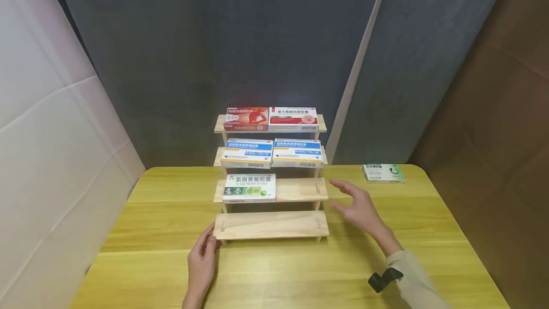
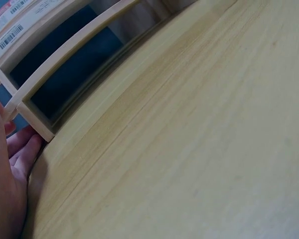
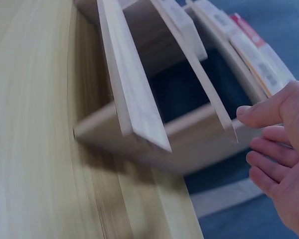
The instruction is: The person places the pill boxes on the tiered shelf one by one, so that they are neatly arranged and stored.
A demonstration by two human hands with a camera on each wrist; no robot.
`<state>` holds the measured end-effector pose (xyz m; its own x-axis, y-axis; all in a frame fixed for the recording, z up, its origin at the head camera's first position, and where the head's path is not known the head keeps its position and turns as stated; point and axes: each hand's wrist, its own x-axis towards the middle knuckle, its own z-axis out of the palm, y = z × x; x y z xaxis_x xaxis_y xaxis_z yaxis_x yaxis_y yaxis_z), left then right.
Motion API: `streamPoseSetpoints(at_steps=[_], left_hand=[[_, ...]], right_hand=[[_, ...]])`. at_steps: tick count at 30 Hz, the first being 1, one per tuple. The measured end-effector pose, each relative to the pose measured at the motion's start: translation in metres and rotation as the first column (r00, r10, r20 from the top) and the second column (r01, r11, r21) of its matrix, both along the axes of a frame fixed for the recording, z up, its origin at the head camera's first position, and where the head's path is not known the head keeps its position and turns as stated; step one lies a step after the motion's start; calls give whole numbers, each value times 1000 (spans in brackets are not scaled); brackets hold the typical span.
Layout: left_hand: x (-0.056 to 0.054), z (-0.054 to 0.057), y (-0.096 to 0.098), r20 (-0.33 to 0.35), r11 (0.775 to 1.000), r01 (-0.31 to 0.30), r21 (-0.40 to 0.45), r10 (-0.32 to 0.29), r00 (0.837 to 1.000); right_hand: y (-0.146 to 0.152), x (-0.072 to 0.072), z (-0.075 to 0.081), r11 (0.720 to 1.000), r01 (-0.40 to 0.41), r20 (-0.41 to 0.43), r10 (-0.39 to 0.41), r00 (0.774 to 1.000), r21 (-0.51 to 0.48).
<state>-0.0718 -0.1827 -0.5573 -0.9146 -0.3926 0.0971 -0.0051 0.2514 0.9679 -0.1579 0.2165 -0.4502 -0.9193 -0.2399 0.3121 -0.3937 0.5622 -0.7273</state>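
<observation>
A wooden stepped display rack (image 1: 274,225) stands on the table, holding medicine boxes on its upper tiers. My left hand (image 1: 202,259) grips the front left corner of the rack; in the left wrist view, its fingers (image 2: 27,149) are at the bottom tier's leg. My right hand (image 1: 358,208) hovers just off the rack's right side with thumb and fingers spread and nothing held. On the third tier down, a white and green medicine box (image 1: 249,188) lies at the left, with bare wood beside it. The lowest tier is bare.
Two blue and white boxes (image 1: 247,153) fill the second tier. A red box (image 1: 246,118) and a white and red box (image 1: 293,118) share the top tier. Another white and green box (image 1: 383,173) lies at the table's back right. A dark curtain (image 1: 274,51) hangs behind.
</observation>
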Motion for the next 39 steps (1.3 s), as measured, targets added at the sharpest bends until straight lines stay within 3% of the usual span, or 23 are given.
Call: streamPoseSetpoints(at_steps=[8, 16, 27, 34, 39], left_hand=[[5, 4, -2, -10, 999, -9, -53, 9, 1000], [6, 6, -8, -6, 996, -27, -83, 27, 1000], [4, 6, -5, -16, 999, -1, -33, 0, 1000], [4, 4, -1, -31, 1000, -4, -16, 4, 1000], [3, 2, 2, -29, 1000, 3, -11, -3, 1000]], right_hand=[[33, -9, -5, 994, 106, 83, -107, 991, 17], [62, -16, -21, 984, 179, 99, -178, 979, 7], [108, -33, -34, 945, 315, 162, -325, 932, 85], [130, -42, -35, 925, 338, 230, -371, 900, 172], [144, -46, -38, 912, 331, 235, -386, 892, 243]])
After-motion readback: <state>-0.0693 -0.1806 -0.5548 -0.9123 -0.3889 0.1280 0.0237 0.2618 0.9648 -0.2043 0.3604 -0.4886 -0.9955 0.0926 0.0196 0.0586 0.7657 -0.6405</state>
